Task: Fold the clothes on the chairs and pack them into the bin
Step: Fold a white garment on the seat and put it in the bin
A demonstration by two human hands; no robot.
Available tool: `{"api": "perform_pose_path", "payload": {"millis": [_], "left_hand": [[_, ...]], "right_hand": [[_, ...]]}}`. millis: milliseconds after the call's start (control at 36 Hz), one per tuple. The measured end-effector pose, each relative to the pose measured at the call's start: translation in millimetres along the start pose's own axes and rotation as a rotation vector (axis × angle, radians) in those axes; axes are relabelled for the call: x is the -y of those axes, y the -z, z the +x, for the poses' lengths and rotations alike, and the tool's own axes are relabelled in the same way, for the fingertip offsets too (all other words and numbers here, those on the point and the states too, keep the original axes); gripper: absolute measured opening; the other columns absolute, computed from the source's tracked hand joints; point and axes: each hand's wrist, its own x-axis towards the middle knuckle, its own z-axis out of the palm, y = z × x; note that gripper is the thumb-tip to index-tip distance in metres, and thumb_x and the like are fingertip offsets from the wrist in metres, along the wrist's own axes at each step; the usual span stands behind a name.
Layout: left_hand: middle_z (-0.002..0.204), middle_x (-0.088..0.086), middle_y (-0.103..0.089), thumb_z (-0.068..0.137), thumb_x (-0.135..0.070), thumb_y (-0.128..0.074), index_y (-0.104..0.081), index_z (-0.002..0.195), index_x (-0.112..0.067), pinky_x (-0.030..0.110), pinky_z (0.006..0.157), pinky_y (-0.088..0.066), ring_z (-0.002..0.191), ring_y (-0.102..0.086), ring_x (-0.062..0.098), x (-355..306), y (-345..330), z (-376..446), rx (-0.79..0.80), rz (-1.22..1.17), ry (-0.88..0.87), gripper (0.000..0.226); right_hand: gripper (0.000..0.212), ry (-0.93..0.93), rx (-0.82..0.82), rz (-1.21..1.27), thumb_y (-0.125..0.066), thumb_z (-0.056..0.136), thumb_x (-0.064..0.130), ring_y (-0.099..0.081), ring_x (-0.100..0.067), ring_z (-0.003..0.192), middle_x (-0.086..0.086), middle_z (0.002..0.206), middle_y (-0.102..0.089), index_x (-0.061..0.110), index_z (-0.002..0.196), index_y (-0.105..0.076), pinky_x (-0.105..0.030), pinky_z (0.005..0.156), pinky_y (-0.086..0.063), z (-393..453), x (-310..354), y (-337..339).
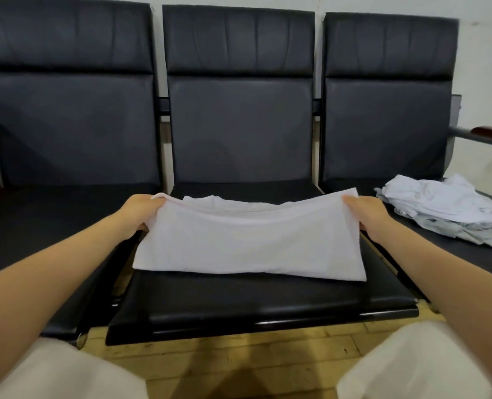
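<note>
Mid-fold on the middle chair seat (262, 300), bin nowhere in view

Left hand (137, 213) and right hand (367, 216) each pinch a far corner of the white garment (247, 243), which lies toward the seat's back edge. Looks light and floppy, so corners are probably the spot to grab. The crumpled pile (446, 211) on the right seat is hard to count, and the garment's back layers are hidden.

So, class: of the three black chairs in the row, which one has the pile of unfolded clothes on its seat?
The right chair. A crumpled clothes pile lies on its seat; the middle chair holds the white garment being folded; the left chair shows none.
</note>
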Motion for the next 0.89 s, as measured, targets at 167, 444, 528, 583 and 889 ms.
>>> {"api": "perform_pose_path", "payload": {"millis": [167, 444, 528, 583, 889], "left_hand": [[0.076, 0.004, -0.055, 0.085, -0.036, -0.061, -0.056, 0.075, -0.014, 0.027, 0.061, -0.039, 0.069, -0.05, 0.02, -19, -20, 41, -0.149, -0.141, -0.067, 0.025], [0.133, 0.022, -0.05, 0.102, -0.036, -0.04, -0.031, 0.144, -0.005, 0.046, 0.09, -0.041, 0.12, -0.047, 0.04, -1, -62, 93, -0.257, 0.42, -0.168, 0.053], [0.145, 0.02, -0.038, 0.101, -0.038, -0.037, -0.023, 0.15, -0.009, 0.052, 0.103, -0.034, 0.133, -0.033, 0.038, 21, -73, 85, -0.223, 0.762, -0.263, 0.059], [0.148, 0.015, -0.037, 0.101, -0.036, -0.037, -0.028, 0.149, -0.01, 0.049, 0.109, -0.029, 0.138, -0.029, 0.033, 28, -80, 77, -0.211, 0.853, -0.388, 0.056], [0.157, -0.004, -0.028, 0.1, -0.052, -0.031, -0.033, 0.148, -0.03, 0.036, 0.118, -0.021, 0.144, -0.024, 0.018, 17, -120, 8, 0.303, 0.96, -0.591, 0.052]], "right_hand": [[0.031, 0.123, -0.171, -0.052, -0.05, 0.096, 0.024, -0.047, -0.023, 0.074, -0.002, 0.067, -0.048, 0.01, 0.069, -0.053, -0.031, 0.06, -0.034, 39, 0, -15], [0.037, 0.009, -0.135, -0.423, -0.042, 0.102, 0.032, -0.05, -0.022, 0.065, -0.01, 0.075, -0.054, 0.007, 0.078, -0.054, -0.034, 0.069, -0.039, 77, -22, -41], [0.037, 0.032, -0.102, -0.522, -0.051, 0.097, 0.036, -0.059, -0.03, 0.102, -0.014, 0.115, -0.06, 0.008, 0.12, -0.056, -0.037, 0.084, -0.045, 70, -24, -45], [0.055, 0.053, -0.099, -0.585, -0.054, 0.094, 0.036, -0.052, -0.035, 0.119, -0.018, 0.134, -0.051, 0.005, 0.139, -0.043, -0.04, 0.094, -0.044, 64, -22, -45], [0.067, -0.007, 0.041, -0.798, -0.063, 0.081, 0.062, -0.057, -0.025, 0.107, -0.002, 0.113, -0.06, 0.014, 0.127, -0.054, -0.03, 0.079, -0.041, 8, -21, -31]]}}
